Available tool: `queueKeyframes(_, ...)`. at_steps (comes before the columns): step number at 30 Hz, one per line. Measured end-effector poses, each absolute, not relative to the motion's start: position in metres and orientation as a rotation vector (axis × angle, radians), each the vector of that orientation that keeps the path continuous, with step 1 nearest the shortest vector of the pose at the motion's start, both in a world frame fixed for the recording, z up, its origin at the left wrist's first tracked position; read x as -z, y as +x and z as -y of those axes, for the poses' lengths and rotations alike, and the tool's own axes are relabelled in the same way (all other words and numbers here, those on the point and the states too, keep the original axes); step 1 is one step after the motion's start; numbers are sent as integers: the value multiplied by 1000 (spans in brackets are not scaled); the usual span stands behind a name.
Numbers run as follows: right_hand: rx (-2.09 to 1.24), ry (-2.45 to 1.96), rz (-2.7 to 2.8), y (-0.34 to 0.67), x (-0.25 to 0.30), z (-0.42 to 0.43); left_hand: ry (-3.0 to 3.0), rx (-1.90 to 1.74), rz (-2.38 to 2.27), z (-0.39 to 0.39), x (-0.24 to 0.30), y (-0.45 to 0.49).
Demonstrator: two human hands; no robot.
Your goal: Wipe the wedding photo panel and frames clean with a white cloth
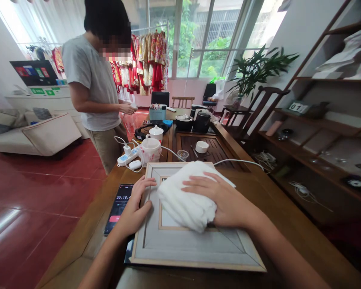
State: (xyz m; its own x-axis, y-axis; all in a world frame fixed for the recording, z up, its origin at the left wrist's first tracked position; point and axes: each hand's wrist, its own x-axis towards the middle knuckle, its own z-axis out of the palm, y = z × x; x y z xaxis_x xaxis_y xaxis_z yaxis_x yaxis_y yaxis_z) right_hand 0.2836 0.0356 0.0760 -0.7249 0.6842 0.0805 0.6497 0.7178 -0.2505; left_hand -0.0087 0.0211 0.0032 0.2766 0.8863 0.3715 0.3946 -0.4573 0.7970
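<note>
One frame (pixel 186 249), one white cloth (pixel 180 200) and one phone (pixel 114 214) lie on the near part of the desk (pixel 255 182). Farther along stand two white cups — a lidded cup (pixel 155 133) and a wider one (pixel 151 150) — with one power strip (pixel 122 161) near the left edge, one white bowl (pixel 201 147), one small clear tub (pixel 183 155), two black vessels (pixel 202 121) and one blue pen holder (pixel 157 114).

The desk is brown wood, with a slatted tray (pixel 228 150) set into its far half, where the bowl sits. Under the frame's near left corner shows a dark, glossy strip, perhaps another flat item; too little of it is visible to say. Red tiles (pixel 60 200) cover the floor. Beyond the left edge stands a person (pixel 99 84) in a grey T-shirt, hands together, and at the back hang red and gold garments (pixel 152 60) beside a window (pixel 195 44).

The left hand (pixel 140 198) rests on the frame's left edge, thumb and fingers spread well apart. The right hand (pixel 209 192) lies over the cloth — fingers extended and slightly parted, the cloth bunched beneath it on the frame's middle and far right part.
</note>
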Motion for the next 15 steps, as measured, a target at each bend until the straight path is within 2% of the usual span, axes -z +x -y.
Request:
queueKeyframes(5,-160,-1178,2659,287,-72,-39,1982,-1123,-1154,-20,-3,-8)
queueKeyframes(11,-504,-805,2876,271,-83,-25,1984,-1138,-1134,-28,-1,-7)
queueKeyframes(15,-512,-857,2876,272,-82,-26,1989,-1139,-1136,-28,0,-10)
